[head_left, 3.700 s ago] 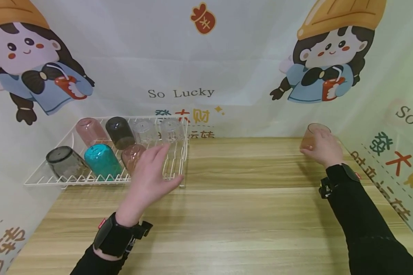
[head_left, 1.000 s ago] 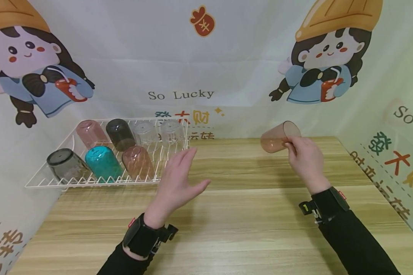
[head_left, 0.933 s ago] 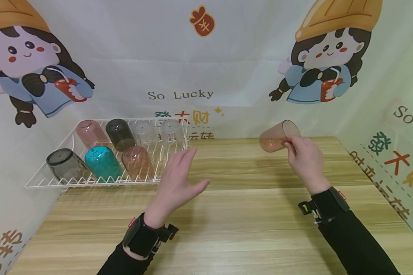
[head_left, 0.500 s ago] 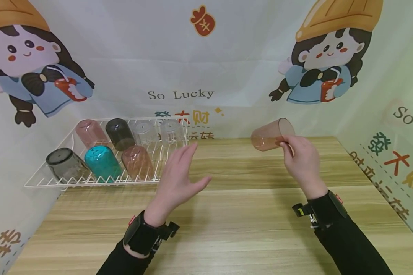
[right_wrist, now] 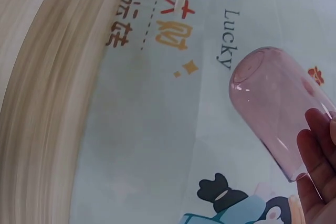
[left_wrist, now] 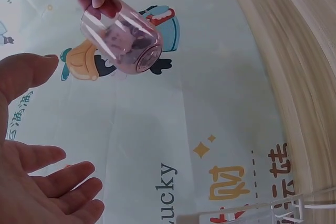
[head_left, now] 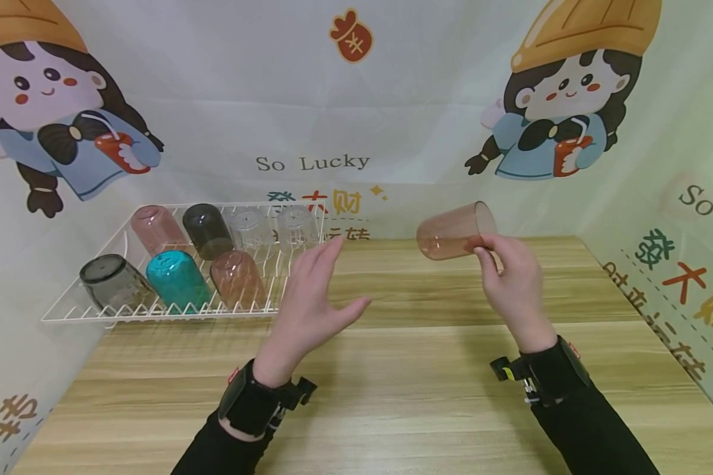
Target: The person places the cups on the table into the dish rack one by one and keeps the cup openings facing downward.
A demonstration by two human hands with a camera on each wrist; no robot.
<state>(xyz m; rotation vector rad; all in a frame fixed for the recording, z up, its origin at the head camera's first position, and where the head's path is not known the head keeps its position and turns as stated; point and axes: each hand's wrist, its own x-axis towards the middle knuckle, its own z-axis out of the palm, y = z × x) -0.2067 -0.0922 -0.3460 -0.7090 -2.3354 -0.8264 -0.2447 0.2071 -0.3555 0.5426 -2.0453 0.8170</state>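
My right hand [head_left: 513,284] pinches a clear pink glass [head_left: 448,231] near its rim, above the back of the table. The glass lies on its side in the air, its base toward the left and its mouth toward the right. In the right wrist view the fingers press on the wall of the pink glass [right_wrist: 278,108] by the rim. My left hand [head_left: 309,303] hovers just right of the white wire rack [head_left: 190,319], thumb spread from straight fingers, holding nothing. The left wrist view shows that same left hand [left_wrist: 42,182] apart from the glass.
Upside-down glasses stand in the rack: a pink one [head_left: 157,229], a dark one [head_left: 206,231], two clear ones [head_left: 297,224], a grey one [head_left: 115,280], a teal one [head_left: 178,280] and an amber-pink one [head_left: 237,280]. A printed cloth [head_left: 422,132] hangs behind the wooden table [head_left: 392,369].
At first the right hand was round the upright glass at the far right. Since then the glass has been lifted, tipped sideways and carried left. The left hand has moved right, away from the rack.
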